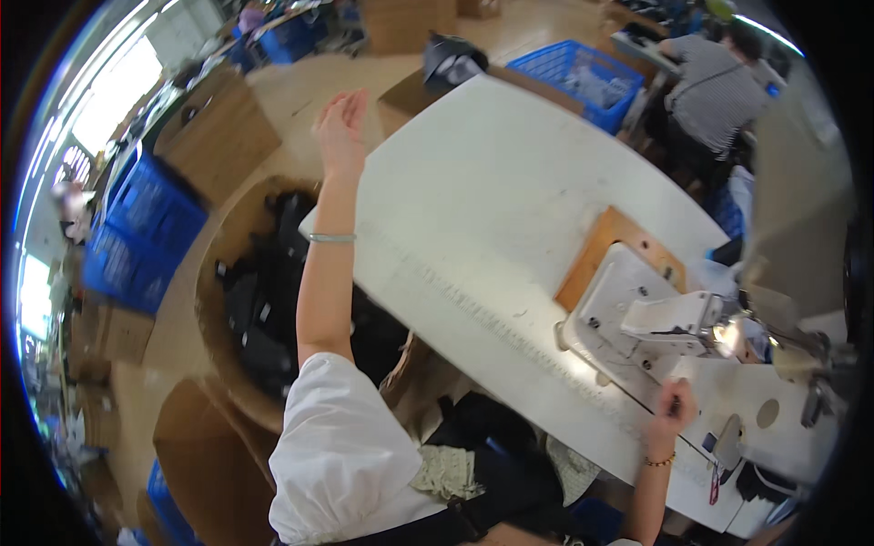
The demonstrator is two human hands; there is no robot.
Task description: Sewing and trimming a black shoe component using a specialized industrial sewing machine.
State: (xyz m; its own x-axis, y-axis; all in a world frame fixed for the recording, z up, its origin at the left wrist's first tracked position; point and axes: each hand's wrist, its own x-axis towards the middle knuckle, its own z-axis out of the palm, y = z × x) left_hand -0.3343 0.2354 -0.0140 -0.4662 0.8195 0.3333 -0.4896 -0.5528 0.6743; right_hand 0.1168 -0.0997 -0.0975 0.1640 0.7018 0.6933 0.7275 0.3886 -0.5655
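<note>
My left arm, with a bangle at the wrist, reaches far out past the left end of the white sewing table [473, 182]. My left hand [341, 132] is raised there, fingers stretched out and slightly bent, with nothing visible in them. Close to the front of the sewing machine [669, 318], my right hand [672, 409] is closed around a small dark thing that I cannot make out. The machine's lamp shines by its needle area. Red-handled thread snips [715, 487] lie to the right of that hand, near the table's front edge.
Below my left arm stands a large cardboard box [209, 300] of black items [255, 318]. Blue crates [150, 232] are stacked farther left. Behind the table are a blue basket [583, 77] and a seated person [715, 86]. Dark and pale cloth [451, 471] lies by my lap.
</note>
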